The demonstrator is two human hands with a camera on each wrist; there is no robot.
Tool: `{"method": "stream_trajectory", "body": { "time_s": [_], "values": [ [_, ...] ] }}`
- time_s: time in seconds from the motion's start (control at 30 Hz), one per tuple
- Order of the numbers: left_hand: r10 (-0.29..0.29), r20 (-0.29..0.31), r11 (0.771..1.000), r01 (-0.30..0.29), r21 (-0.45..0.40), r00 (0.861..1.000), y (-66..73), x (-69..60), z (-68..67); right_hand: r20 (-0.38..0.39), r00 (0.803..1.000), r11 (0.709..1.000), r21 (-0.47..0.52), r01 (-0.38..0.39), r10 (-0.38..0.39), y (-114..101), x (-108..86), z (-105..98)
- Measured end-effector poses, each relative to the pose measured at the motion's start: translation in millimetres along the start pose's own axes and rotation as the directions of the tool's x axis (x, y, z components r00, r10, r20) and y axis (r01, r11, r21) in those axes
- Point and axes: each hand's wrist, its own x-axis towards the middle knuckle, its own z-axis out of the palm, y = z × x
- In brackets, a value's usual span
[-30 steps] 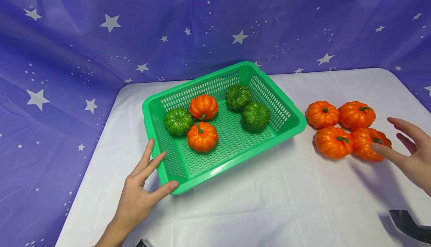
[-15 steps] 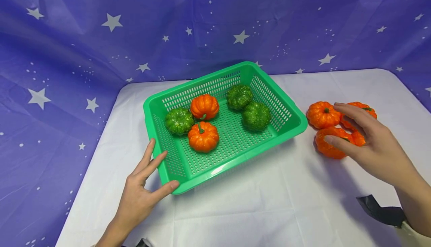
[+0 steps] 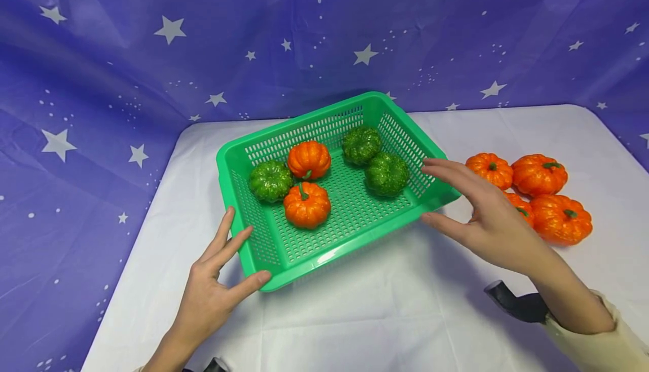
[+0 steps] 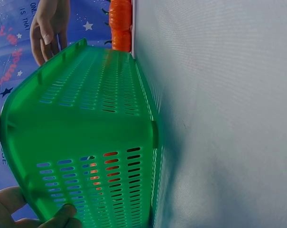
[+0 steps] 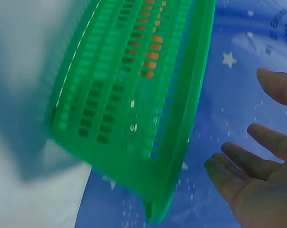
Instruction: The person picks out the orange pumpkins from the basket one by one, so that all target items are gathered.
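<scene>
A green perforated plastic basket [image 3: 350, 242] stands slanted on the white table. My left hand [image 3: 205, 290] grips its near left corner, fingers spread over the rim; in the left wrist view, a finger [image 4: 62, 217] lies against the outer wall. Inside are two orange toy pumpkins [image 3: 307, 205] and three green ones [image 3: 387, 175]. My right hand [image 3: 499, 225], holding nothing, is spread at the basket's right end. In the right wrist view, that hand [image 5: 264, 185] appears apart from the basket wall [image 5: 167, 142].
Several orange pumpkins [image 3: 561, 220] sit in a cluster on the table [image 3: 385, 315] right of the basket, one partly hidden by my right hand. A purple star-patterned cloth [image 3: 324, 39] hangs behind and at the left. Dark wrist mounts [image 3: 517, 302] show below the hands.
My right hand has moved left from beyond the orange pumpkins, passing over them, to the basket's right end. The left hand and the basket stay in place.
</scene>
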Motion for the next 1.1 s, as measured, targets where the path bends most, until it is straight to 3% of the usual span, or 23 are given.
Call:
{"method": "stream_trajectory", "body": {
  "time_s": [0.3, 0.5, 0.9, 1.1],
  "values": [
    [0.0, -0.004, 1.0, 0.0, -0.004, 1.0, 0.8, 0.0, -0.6, 0.1, 0.993, 0.998, 0.042, 0.053, -0.057, -10.8, 25.8, 28.2],
    [0.009, -0.011, 1.0, -0.009, -0.013, 1.0, 0.8, 0.1, -0.5, 0.207, 0.978, 0.997, 0.079, 0.025, -0.041, -21.6, 44.4, 49.0],
    [0.008, -0.005, 1.0, -0.008, -0.005, 1.0, 0.8, 1.0, 0.6, 0.43, 0.903, 0.99, 0.128, -0.053, -0.007, -22.2, 86.4, 90.2],
    [0.019, -0.012, 1.0, -0.019, -0.004, 1.0, 1.4, 1.5, 0.5, 0.525, 0.849, 0.971, 0.167, -0.173, 0.061, -17.7, 108.7, 110.8]
  ]
}}
